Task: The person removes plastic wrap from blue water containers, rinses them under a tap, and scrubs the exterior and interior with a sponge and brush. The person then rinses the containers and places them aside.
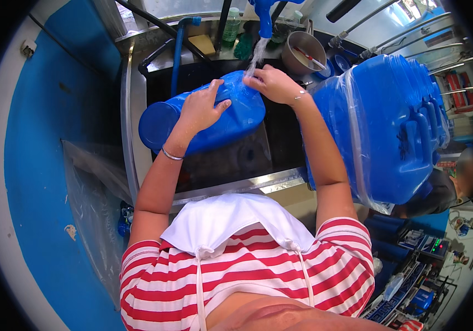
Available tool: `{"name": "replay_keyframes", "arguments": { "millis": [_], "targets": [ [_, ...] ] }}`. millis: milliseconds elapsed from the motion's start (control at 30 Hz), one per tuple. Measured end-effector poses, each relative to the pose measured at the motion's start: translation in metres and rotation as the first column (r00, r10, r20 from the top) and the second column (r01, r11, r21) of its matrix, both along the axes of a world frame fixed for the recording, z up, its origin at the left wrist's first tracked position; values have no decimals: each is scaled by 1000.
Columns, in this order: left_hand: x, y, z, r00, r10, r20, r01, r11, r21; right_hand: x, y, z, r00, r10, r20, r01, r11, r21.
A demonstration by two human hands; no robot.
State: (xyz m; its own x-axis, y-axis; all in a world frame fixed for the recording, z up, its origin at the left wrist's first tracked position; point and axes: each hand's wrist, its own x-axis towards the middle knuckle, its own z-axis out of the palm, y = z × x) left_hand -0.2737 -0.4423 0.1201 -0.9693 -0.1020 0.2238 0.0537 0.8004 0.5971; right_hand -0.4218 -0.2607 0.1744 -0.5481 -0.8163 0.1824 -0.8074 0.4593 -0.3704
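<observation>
A blue plastic jug (pixel 224 128) lies tilted on its side over a dark sink basin (pixel 286 140). My left hand (pixel 203 105) grips it on top at its handle, thumb and fingers spread around that part. Water runs from a blue faucet (pixel 265 25) onto the jug's far right end. In that stream, my right hand (pixel 275 85) has its fingers bent against the jug's top; splashing water blurs the fingertips, and I cannot tell whether they hold anything.
Several blue jugs (pixel 385 124), bound with clear plastic wrap, stand close to my right arm. Behind the basin are a grey pot (pixel 302 51) with a red-and-white brush in it, a yellow sponge (pixel 202 44) and a green bottle (pixel 231 27). A person (pixel 435 194) is at far right.
</observation>
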Motion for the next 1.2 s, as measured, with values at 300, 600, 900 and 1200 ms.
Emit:
{"name": "replay_keyframes", "arguments": {
  "millis": [300, 600, 900, 1200],
  "targets": [
    [3, 1, -1, 1000, 11, -3, -11, 1000, -12, -8, 9, 5, 929, 17, 369, -4, 999, -36],
    [4, -3, -5, 999, 33, -16, -33, 999, 0, -2, 5, 4, 970, 155, 190, -106, 963, -246],
    [6, -5, -5, 997, 70, -35, -70, 998, 4, 0, 0, 2, 964, 25, 266, 8, 992, -122],
    [7, -5, -5, 996, 79, -39, -79, 997, 4, 9, -6, -3, 963, 77, 257, -14, 971, -237]
  ]
}}
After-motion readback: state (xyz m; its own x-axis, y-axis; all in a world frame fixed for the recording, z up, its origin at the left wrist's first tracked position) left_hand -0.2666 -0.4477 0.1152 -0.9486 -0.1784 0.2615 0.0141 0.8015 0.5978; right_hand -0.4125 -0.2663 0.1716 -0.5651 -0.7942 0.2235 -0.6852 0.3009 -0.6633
